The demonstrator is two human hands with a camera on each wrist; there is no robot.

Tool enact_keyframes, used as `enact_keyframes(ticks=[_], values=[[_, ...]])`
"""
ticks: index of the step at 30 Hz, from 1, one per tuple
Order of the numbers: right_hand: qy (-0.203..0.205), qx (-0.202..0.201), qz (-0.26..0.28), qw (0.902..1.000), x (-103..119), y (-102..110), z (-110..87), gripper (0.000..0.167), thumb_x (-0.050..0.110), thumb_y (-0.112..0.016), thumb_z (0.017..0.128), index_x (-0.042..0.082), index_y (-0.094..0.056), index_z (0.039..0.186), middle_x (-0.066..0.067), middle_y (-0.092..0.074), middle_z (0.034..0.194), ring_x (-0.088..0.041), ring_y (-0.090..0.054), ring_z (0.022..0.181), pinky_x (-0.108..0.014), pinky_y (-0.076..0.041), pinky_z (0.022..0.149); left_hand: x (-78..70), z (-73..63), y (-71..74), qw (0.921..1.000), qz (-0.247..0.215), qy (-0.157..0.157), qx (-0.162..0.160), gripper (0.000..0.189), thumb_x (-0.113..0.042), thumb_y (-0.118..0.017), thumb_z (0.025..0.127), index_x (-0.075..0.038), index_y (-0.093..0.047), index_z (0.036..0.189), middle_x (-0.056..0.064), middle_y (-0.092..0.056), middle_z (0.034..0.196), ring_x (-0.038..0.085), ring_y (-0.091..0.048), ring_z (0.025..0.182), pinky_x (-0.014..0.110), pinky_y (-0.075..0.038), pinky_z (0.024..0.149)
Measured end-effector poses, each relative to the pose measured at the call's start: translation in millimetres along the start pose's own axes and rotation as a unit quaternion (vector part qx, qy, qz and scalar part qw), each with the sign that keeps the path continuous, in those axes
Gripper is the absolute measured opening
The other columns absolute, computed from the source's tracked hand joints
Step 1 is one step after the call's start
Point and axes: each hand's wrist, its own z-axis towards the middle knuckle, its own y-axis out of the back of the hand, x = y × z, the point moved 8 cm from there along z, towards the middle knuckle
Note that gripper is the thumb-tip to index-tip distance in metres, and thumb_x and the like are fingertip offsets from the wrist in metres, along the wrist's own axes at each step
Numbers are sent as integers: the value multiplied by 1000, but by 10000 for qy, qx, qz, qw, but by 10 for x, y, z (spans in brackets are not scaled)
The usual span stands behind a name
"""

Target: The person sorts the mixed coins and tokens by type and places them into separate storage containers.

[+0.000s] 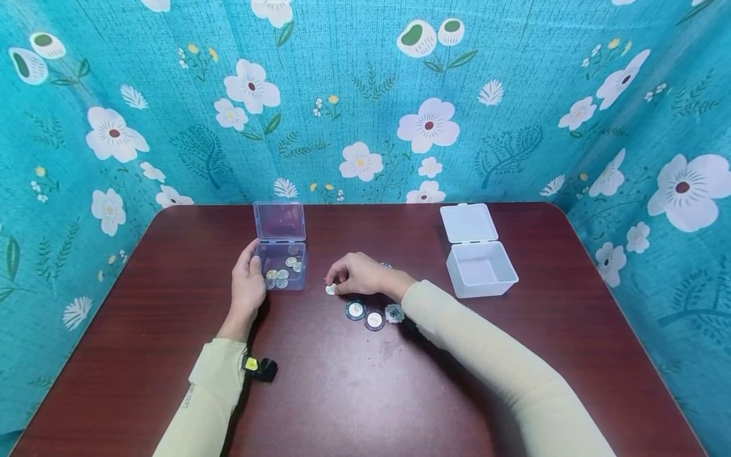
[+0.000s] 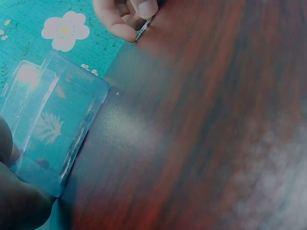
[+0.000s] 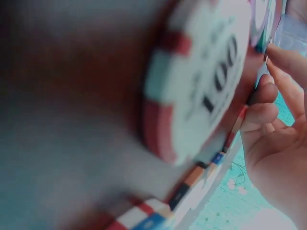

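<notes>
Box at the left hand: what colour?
The box is clear, tinted purplish; best in the head view.

The desk (image 1: 342, 393) is showing red-brown, wood-like grain beneath a glossy finish that is reflecting a pale, diffuse highlight. The clear box (image 1: 297, 285) is displaying smooth, transparent plastic with shiny edges; the white box (image 1: 485, 290) is presenting smooth, opaque plastic. The pinched coin (image 1: 330, 289) and the boxed coins (image 1: 282, 275) are glinting like silvery metal with uneven faces. The poker chips (image 1: 374, 320) are exhibiting smooth, plastic-looking surfaces. The curtain (image 1: 342, 82) is revealing printed cloth with a woven look; the sleeves (image 1: 485, 355) are appearing as matt, lightly wrinkled fabric.
</notes>
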Motion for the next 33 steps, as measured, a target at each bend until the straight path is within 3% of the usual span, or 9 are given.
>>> enact_keyframes(ticks=[10,18,25,29,33], values=[[-124,539,-189,9983,32,-7,70,11,14,-78,86,16,-71,94,4,-59,74,-11,-51,70,-24,-42,64,3,2,-14,10000,73,41,44,46,-8,-30,110,-4,-35,155,18,-40,155,25,-38,142,40,-32,115],[-210,748,-465,9959,8,-37,112,5,13,-76,84,16,-71,85,6,-57,70,-9,-51,68,-23,-41,64,4,-10,-6,9999,111,49,15,46,-9,-30,110,-5,-36,155,18,-40,154,27,-40,140,42,-32,115],[-82,626,-237,9977,17,-10,75,16,9,-76,85,10,-69,99,2,-60,82,-11,-55,78,-24,-47,72,23,2,-16,9999,120,51,12,46,-8,-31,109,-5,-36,155,17,-41,154,26,-40,140,40,-32,115],[198,619,-305,9974,167,-56,27,20,15,-78,86,10,-71,105,0,-64,88,-13,-58,83,-25,-48,77,24,-4,0,9997,248,57,-41,46,-7,-31,109,-5,-38,154,18,-41,153,28,-40,139,42,-32,115],[722,532,-688,9936,501,-175,-28,29,25,-81,86,12,-73,111,-2,-65,97,-14,-58,90,-25,-47,83,7,6,12,9996,261,5,-80,45,-4,-32,108,-3,-39,153,19,-42,153,28,-41,138,42,-32,115]])
